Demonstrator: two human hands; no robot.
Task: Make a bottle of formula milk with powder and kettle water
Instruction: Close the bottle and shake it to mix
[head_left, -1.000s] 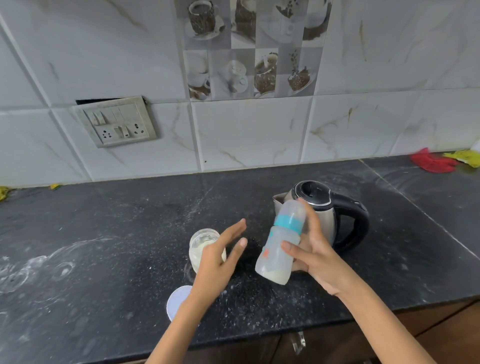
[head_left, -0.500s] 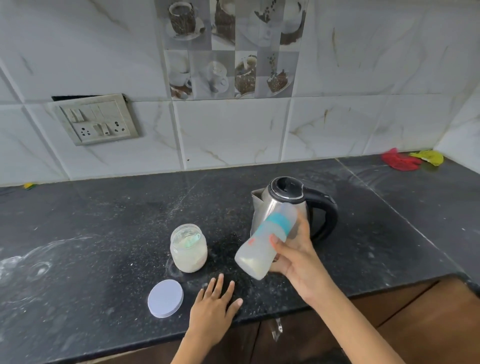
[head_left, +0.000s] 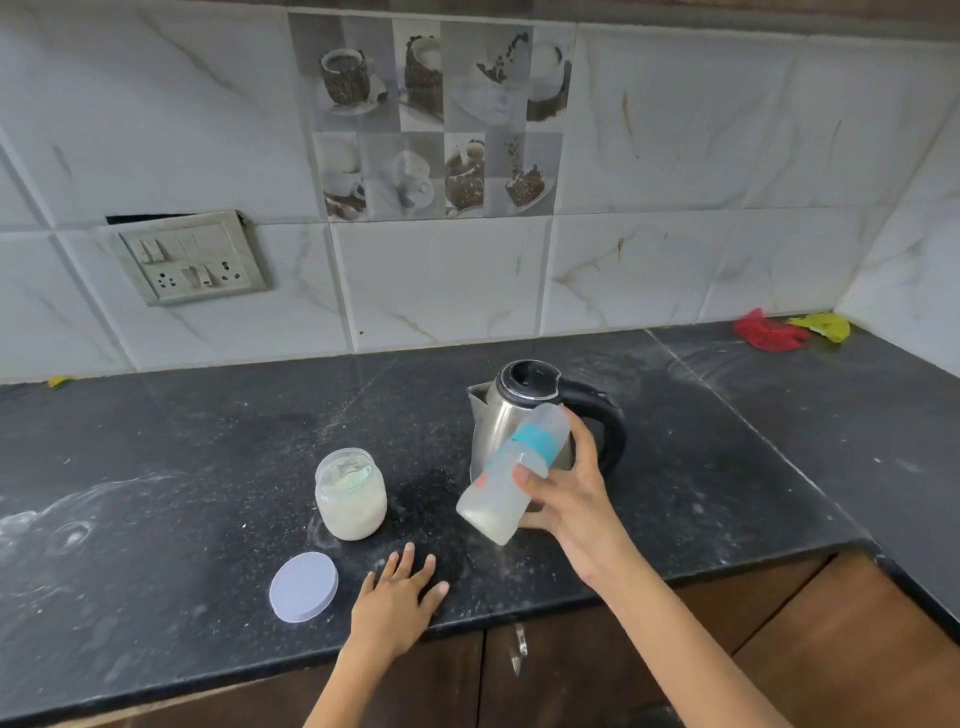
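A: Where's the feeding bottle (head_left: 511, 475)?

B: Held in the air near the front of the desk (head_left: 182, 431), just in front of the steel kettle (head_left: 524, 415). It's tilted, capped end up toward the far right, with a teal collar, and pale milky liquid sits in its lower end.

A: Which hand has it?

B: The right hand (head_left: 569, 499); its fingers (head_left: 524, 475) are wrapped round the middle of the bottle, thumb on the far side.

A: And the left hand (head_left: 397, 605)?

B: Flat on the desk near the front edge, fingers straight and spread, holding nothing.

A: Anything else?

B: 1 open jar (head_left: 350, 493) of white powder stands left of the bottle, and its round pale lid (head_left: 304, 586) lies nearer, just left of the left hand. I think there's a scoop inside the jar, but it's too blurred to tell. A switch panel (head_left: 192, 257) sits on the tiled wall, and red and yellow cloths (head_left: 792, 330) lie in the far right corner
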